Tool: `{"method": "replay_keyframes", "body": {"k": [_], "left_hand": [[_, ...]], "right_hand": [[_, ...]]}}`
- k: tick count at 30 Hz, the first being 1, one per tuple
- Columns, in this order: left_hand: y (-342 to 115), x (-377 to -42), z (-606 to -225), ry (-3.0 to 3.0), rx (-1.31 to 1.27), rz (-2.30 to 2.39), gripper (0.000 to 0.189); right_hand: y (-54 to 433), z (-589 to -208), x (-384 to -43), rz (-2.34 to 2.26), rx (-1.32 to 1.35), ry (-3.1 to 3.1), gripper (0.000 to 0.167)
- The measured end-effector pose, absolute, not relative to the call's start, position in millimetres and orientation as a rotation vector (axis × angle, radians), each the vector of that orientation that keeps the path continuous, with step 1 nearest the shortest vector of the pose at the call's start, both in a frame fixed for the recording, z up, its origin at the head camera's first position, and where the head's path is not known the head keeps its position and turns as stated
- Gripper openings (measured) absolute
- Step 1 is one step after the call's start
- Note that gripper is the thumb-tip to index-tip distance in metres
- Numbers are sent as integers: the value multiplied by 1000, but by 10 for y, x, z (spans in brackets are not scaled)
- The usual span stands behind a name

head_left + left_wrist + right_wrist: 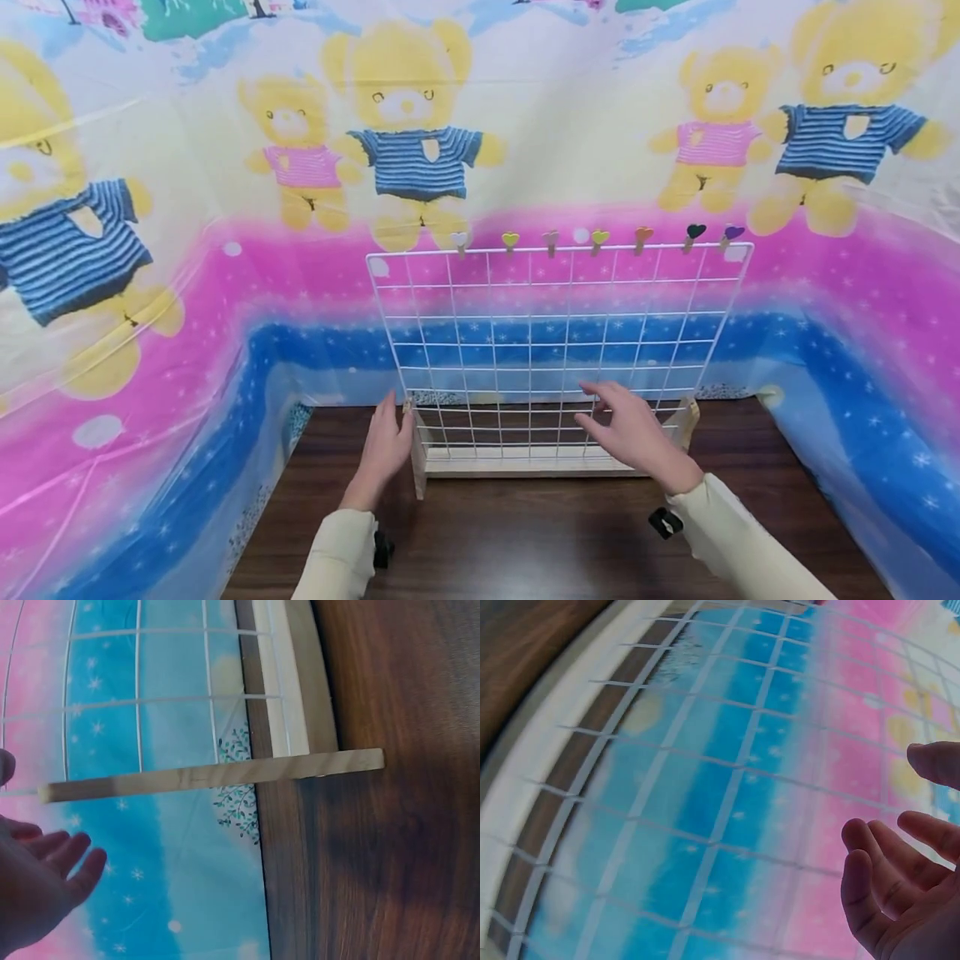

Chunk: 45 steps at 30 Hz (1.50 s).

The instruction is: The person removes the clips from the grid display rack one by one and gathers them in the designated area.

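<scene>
A white wire grid panel (pixel 530 343) stands upright in a pale wooden base (pixel 536 462). My left hand (pixel 386 446) is beside the left wooden post (pixel 419 454). In the left wrist view, the thumb and relaxed fingers (pixel 71 862) lie to either side of the line of the post's upper end, with a gap showing below it. In front of the grid's lower right part, my right hand (pixel 626 425) has thumb and fingers spread apart. Nothing is between the right fingers (pixel 889 881) in the right wrist view. Several small heart-topped clothespins (pixel 600 238) are clipped along the grid's top wire.
The base stands on a dark brown wooden table (pixel 525 533). Behind and at both sides hangs a cloth (pixel 570 158) printed with bears and pink and blue bands. Another wooden post (pixel 686 423) supports the grid's right side, near the right forearm.
</scene>
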<state>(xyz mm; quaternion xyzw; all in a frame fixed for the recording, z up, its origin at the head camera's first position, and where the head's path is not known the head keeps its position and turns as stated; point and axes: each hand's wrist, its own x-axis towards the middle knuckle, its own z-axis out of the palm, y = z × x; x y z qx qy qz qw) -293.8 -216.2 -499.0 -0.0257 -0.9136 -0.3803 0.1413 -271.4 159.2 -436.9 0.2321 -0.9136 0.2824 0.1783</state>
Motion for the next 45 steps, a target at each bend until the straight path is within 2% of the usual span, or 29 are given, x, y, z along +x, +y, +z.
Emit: {"method": "replay_keyframes", "body": {"k": [8, 18, 26, 37, 45], "left_hand": [[-2180, -3051, -4923, -2585, -155, -1339, 48], [-2215, -3065, -5022, -2504, -242, -1187, 28], [-2245, -3067, -5036, -2515, -238, -1228, 29], [-2307, -3104, -5061, -2546, -218, -1276, 33], [-2303, -3081, -5079, -2538, -213, -1333, 34]], "right_hand": [[1354, -3847, -2792, 797, 820, -2472, 45], [1024, -3192, -2809, 806, 973, -2292, 39], [817, -2759, -2851, 884, 1027, -2222, 35], [548, -2417, -2920, 1113, 926, -2283, 32], [354, -2273, -3023, 1136, 882, -2338, 37]]}}
